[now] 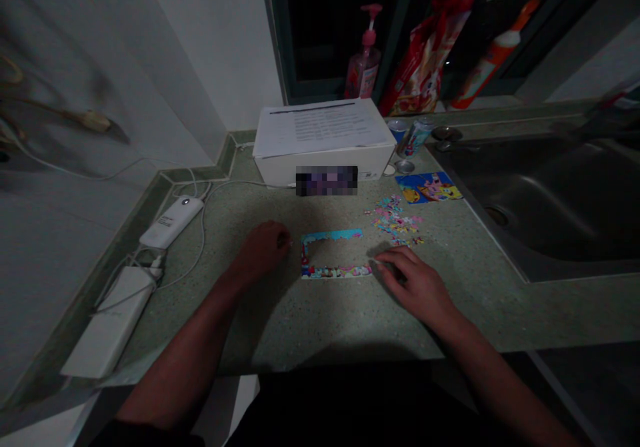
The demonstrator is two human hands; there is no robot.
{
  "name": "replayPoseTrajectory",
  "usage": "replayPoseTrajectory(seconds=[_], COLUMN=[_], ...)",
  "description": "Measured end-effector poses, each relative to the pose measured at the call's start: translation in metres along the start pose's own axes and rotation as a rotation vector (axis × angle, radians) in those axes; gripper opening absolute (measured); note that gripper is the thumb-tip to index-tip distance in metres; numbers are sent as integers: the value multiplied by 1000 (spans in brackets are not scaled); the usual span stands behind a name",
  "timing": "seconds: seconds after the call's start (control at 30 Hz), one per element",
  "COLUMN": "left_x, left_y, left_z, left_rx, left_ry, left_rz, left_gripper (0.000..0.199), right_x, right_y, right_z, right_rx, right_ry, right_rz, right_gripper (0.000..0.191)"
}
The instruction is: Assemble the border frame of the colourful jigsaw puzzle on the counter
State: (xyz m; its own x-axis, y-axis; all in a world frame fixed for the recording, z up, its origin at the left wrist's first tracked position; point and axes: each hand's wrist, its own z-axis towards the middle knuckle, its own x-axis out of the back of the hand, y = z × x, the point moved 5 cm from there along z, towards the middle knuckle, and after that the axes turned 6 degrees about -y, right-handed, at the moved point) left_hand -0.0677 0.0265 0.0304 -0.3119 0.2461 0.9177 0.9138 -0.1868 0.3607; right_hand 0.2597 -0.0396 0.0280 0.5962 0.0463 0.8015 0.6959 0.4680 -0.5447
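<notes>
A partly joined jigsaw puzzle (333,235) lies on the counter as a frame of small pieces: a light blue top edge, a short left side and a many-coloured bottom row. At its lower right end is my right hand (417,283), thumb and forefinger closed on what looks like a tiny puzzle piece, partly hidden. My left hand (265,247) hovers left of the frame with its fingers curled together; a small pale speck shows at the tips, too small to name. Loose puzzle pieces (393,219) are heaped above the right hand. Behind them lies a colourful cartoon picture card (430,187).
A white box (323,143) topped with printed paper stands at the back. Two white power devices (173,221) with cables lie left. Small cans (417,137), a pump bottle (363,67) and a red bag (423,63) stand behind. A metal sink (560,207) borders the right side.
</notes>
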Motion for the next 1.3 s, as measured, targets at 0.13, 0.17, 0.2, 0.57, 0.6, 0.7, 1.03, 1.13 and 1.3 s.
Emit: replayPoseTrajectory(seconds=[0.13, 0.17, 0.2, 0.57, 0.6, 0.7, 1.03, 1.13, 1.3], left_x=[1, 1, 1, 0, 1, 2, -27, -41, -60], left_y=[4, 4, 5, 7, 8, 10, 69, 86, 91], left_z=[0, 0, 0, 1, 0, -2, -21, -28, -30], left_rx=[-35, -36, -36, -30, -30, -17, -134, -202, -199], left_ry=[7, 7, 6, 0, 3, 29, -207, -282, -357], left_rz=[20, 16, 7, -17, -22, -65, -960, -1109, -1181], left_gripper=[18, 18, 17, 12, 12, 13, 12, 20, 37], right_x=[0, 0, 0, -1, -1, 0, -5, -11, -21], right_y=[0, 0, 0, 1, 1, 0, -47, -61, -62], right_z=[0, 0, 0, -1, 0, 0, 1, 3, 3], right_rx=[-10, -13, -16, 0, 2, 6, 131, 189, 222], right_ry=[-11, -14, -18, 3, 3, 9, -54, -51, -62], right_rz=[-1, 2, 5, -4, -5, -1, 34, 55, 55], right_gripper=[19, 19, 19, 18, 18, 18, 28, 32, 28])
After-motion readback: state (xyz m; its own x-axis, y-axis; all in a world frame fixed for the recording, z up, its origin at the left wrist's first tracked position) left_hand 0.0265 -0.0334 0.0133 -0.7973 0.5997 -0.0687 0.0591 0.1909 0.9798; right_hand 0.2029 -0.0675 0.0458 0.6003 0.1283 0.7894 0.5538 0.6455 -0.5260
